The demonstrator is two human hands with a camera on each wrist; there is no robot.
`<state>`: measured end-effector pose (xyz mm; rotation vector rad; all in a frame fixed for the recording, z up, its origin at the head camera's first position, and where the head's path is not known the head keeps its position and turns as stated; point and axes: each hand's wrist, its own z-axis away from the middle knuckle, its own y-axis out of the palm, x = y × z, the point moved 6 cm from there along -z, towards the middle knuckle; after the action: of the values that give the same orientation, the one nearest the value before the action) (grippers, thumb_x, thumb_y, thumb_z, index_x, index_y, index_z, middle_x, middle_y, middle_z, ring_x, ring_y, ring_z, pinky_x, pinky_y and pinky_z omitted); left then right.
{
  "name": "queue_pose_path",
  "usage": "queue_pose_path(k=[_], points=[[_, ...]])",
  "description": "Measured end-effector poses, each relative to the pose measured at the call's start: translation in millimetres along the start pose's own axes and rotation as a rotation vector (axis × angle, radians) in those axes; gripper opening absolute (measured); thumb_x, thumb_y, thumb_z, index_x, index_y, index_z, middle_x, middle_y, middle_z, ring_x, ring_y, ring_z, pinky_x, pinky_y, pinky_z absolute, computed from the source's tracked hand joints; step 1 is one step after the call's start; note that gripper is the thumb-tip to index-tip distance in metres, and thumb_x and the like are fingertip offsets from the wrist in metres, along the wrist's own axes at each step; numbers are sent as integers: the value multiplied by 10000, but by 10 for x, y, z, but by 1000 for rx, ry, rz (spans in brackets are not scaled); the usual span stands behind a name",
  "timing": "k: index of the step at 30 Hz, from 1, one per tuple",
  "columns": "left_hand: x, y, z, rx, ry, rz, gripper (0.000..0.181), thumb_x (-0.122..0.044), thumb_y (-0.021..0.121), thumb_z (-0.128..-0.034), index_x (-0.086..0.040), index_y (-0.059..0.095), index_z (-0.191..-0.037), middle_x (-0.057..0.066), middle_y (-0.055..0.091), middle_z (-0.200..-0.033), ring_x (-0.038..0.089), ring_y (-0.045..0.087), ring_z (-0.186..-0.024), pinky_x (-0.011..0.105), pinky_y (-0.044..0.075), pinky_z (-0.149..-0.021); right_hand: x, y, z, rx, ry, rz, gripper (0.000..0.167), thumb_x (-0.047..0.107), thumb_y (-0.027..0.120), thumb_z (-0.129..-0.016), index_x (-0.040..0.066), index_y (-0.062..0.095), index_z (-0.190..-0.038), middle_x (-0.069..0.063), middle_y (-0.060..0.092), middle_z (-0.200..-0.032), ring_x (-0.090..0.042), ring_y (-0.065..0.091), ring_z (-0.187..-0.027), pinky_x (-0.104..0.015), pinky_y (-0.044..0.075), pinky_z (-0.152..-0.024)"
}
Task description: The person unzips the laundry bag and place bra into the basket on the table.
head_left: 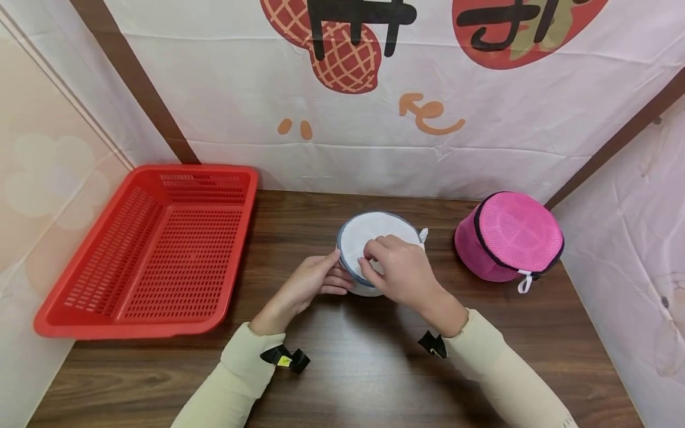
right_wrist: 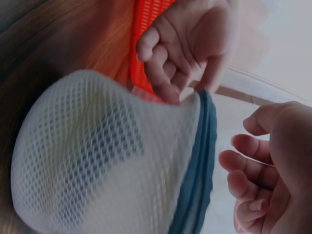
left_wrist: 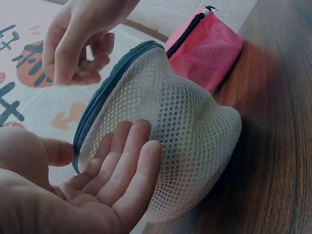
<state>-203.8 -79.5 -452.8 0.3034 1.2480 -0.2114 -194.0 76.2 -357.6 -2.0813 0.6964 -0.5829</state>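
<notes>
Nearest, the two pale sleeves (head_left: 235,362) reached in over the table (head_left: 348,368). The left hand (head_left: 316,276) pinched the edge of the white mesh bag (head_left: 369,229), thumb on the rim and fingers against the side; the right hand (head_left: 401,267) hung over the top with loosely curled fingers, apparently holding nothing. The bag was on the table, between the red basket (head_left: 128,331) and the pink mesh bag (head_left: 516,232). Its wall dipped and bulged, so it was likely light, soft and springy, hard to break, and grippy rather than slippery; whether anything lay inside could not be told. The blue-grey zipper band (right_wrist: 200,161) looked firmest and seemed the best place to hold, with the small white tab (head_left: 424,234) as a finer grip; squeezing the side would probably crumple it. Farthest back hung the printed backdrop (head_left: 219,95).
</notes>
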Motion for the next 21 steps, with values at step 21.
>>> queue_pose_path(k=[21], points=[[34, 59, -31, 38, 40, 4, 330, -126, 409, -1110, 131, 601, -1187, 209, 739, -1015, 159, 720, -856, 322, 612, -800, 13, 258, 34, 145, 130, 128, 165, 276, 753, -918, 161, 662, -843, 26, 542, -740, -167, 576, -698, -319, 475, -456]])
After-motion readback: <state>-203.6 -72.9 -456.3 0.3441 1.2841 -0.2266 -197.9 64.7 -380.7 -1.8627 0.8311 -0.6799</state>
